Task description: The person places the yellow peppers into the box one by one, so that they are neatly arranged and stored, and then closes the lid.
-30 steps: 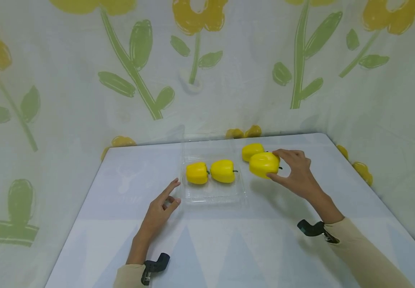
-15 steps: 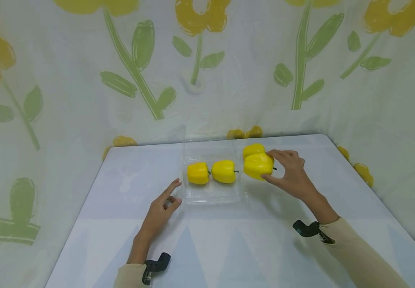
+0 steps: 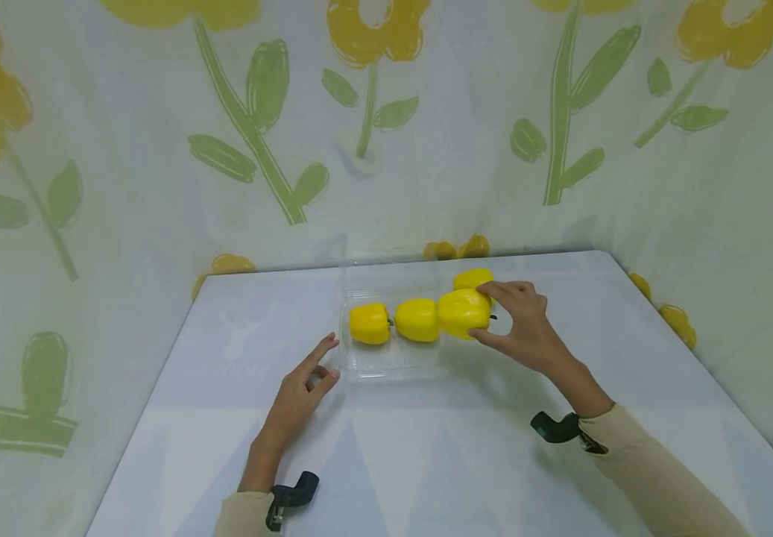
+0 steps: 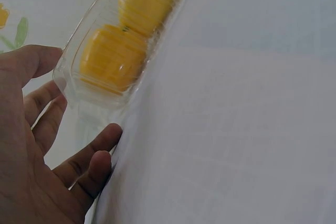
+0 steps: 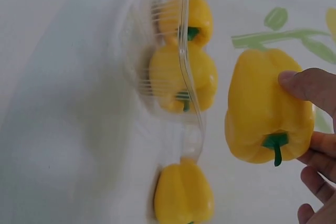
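Observation:
My right hand [image 3: 520, 324] pinches a yellow bell pepper [image 5: 268, 103] between thumb and fingers, raised by the right edge of a clear plastic box [image 3: 386, 365]. Inside the box, two more yellow bell peppers, a left one [image 3: 369, 324] and a right one [image 3: 417, 321], lie side by side. In the head view the held pepper overlaps the right one's stem end. My left hand [image 3: 295, 403] is at the box's left side, fingers spread, with a fingertip at the wall in the left wrist view. Behind the held pepper another yellow bell pepper [image 3: 472, 278] lies on the table, partly covered.
The box's clear lid [image 3: 389, 277] stands raised at the back. The white table [image 3: 225, 418] has a pale blue triangle print and ends at a flower-patterned cloth [image 3: 453, 164] behind it. Black camera mounts sit on both wrists.
My right hand has carried the held pepper leftward, from beside the box to over its right edge. The left hand stays at the box's left side, and the other peppers have not moved.

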`<state>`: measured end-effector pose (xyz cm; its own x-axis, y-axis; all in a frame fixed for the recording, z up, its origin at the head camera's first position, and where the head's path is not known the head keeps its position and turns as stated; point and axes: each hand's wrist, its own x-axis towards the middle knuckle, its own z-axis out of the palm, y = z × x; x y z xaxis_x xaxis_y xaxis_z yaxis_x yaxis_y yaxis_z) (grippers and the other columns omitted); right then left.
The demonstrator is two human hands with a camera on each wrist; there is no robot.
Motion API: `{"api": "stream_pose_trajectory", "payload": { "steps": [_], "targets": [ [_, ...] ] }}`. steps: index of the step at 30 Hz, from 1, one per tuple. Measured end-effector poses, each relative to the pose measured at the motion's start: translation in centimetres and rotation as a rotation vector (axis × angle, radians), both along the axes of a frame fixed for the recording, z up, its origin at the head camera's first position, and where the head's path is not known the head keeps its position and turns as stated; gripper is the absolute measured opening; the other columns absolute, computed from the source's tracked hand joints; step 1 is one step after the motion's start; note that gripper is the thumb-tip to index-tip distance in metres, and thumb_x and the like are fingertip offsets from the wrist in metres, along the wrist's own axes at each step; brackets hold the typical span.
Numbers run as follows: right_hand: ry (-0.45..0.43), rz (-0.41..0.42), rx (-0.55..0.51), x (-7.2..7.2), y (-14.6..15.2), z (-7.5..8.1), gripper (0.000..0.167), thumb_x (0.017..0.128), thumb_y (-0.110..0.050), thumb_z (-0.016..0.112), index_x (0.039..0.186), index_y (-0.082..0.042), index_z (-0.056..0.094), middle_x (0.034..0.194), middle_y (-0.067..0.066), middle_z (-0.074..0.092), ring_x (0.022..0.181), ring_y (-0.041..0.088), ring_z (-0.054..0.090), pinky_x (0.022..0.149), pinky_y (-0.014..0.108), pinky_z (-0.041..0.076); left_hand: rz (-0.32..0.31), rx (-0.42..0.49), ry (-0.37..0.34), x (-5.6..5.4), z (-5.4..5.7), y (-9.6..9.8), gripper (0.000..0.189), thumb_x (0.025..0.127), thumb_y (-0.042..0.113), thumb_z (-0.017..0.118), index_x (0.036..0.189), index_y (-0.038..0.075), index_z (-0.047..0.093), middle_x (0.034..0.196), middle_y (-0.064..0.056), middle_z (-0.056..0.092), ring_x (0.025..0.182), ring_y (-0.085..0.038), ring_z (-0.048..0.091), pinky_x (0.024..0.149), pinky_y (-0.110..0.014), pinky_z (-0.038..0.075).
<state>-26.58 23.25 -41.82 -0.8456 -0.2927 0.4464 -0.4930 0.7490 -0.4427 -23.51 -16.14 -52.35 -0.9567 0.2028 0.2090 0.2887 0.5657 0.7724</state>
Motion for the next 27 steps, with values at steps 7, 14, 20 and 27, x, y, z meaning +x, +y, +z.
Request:
{"api": "stream_pose_trajectory", "payload": {
  "steps": [7,14,20,27],
  "targets": [
    [-0.018,0.022,-0.007,0.2,-1.1,-0.1,0.071,0.075,-0.029,0.090,0.136,-0.011,0.058,0.135,0.011,0.057,0.124,0.034,0.037,0.091,0.060,0.023,0.001,0.000,-0.019,0.1,0.2,0.0,0.058,0.101,0.030,0.062,0.154,0.033,0.039,0.156,0.019,0.036,0.097,-0.013,0.060,0.072,-0.029,0.048],
    [0.004,0.062,-0.010,0.1,-2.0,-0.4,0.071,0.074,-0.028,0.091,0.135,-0.011,0.059,0.135,0.008,0.058,0.123,0.034,0.037,0.091,0.059,0.023,0.002,-0.003,-0.010,0.2,0.2,0.0,0.057,0.101,0.033,0.062,0.154,0.031,0.041,0.157,0.019,0.035,0.096,-0.013,0.060,0.073,-0.030,0.049],
    [0.005,0.092,-0.019,0.1,-3.0,-0.6,0.071,0.074,-0.028,0.091,0.135,-0.010,0.060,0.135,0.007,0.059,0.122,0.032,0.038,0.089,0.056,0.023,-0.001,-0.002,0.001,0.3,0.3,0.0,0.057,0.100,0.031,0.062,0.154,0.029,0.042,0.158,0.015,0.035,0.095,-0.013,0.059,0.072,-0.029,0.048],
    [0.001,0.118,-0.024,0.0,-4.4,-0.9,0.069,0.074,-0.028,0.091,0.134,-0.012,0.061,0.135,0.006,0.059,0.122,0.029,0.039,0.090,0.057,0.023,0.001,-0.008,-0.002,0.2,0.3,0.1,0.057,0.101,0.031,0.061,0.154,0.030,0.041,0.157,0.018,0.035,0.094,-0.013,0.060,0.072,-0.030,0.049]
  ]
}}
